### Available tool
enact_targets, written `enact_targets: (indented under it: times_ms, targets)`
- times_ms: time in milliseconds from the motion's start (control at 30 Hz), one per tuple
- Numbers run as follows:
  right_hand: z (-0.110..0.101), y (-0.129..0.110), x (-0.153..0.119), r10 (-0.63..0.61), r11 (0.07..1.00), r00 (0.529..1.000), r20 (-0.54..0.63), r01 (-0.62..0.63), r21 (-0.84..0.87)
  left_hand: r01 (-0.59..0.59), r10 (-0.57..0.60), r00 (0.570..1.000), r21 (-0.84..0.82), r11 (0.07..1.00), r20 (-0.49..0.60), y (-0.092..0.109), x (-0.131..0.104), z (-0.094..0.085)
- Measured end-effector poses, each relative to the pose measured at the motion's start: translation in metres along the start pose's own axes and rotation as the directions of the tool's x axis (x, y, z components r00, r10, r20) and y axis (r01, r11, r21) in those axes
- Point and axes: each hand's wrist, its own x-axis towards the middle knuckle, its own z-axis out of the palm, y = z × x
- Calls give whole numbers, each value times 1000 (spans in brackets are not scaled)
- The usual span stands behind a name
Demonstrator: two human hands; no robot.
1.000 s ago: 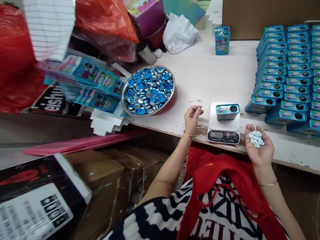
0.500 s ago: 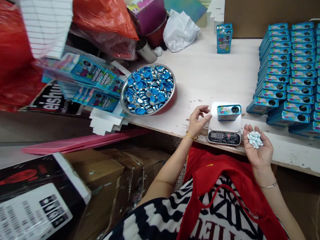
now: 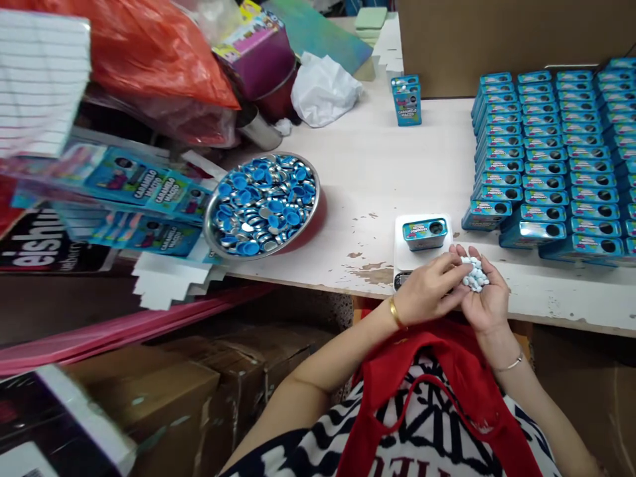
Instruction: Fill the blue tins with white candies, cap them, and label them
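Observation:
My right hand [image 3: 485,301] is cupped palm up in front of the scale's right side, holding a small heap of pale blue and white candies [image 3: 476,274]. Reaching across from the left, my left hand [image 3: 434,285] has its fingertips bent at the heap, closed on candies there; the fingertips are partly hidden. A blue candy tin [image 3: 423,236] stands on the white kitchen scale [image 3: 401,232], its round top hole uncovered. My left hand and wrist cover most of the scale's display.
Rows of blue tins [image 3: 541,179] with round top holes fill the table's right side. A steel bowl [image 3: 318,189] of blue-and-silver caps stands left. Two tins [image 3: 407,106] stand at the back, near a crumpled white bag [image 3: 322,89]. Flat printed packs [image 3: 144,192] lie far left.
My left hand has left the scale's left side and come over to the candies in my right palm. The right hand has moved closer to the scale. The view has shifted right.

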Motion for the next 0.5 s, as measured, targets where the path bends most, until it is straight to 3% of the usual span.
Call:
enact_targets:
  times_ms: [267, 500]
  targets:
    - [-7, 0, 0, -27, 998, 997, -67, 32, 62, 91, -133, 973, 216, 972, 188, 4, 20, 30]
    - [-7, -4, 2, -48, 994, 991, -122, 60, 94, 9, -47, 986, 232, 973, 161, -1, 23, 38]
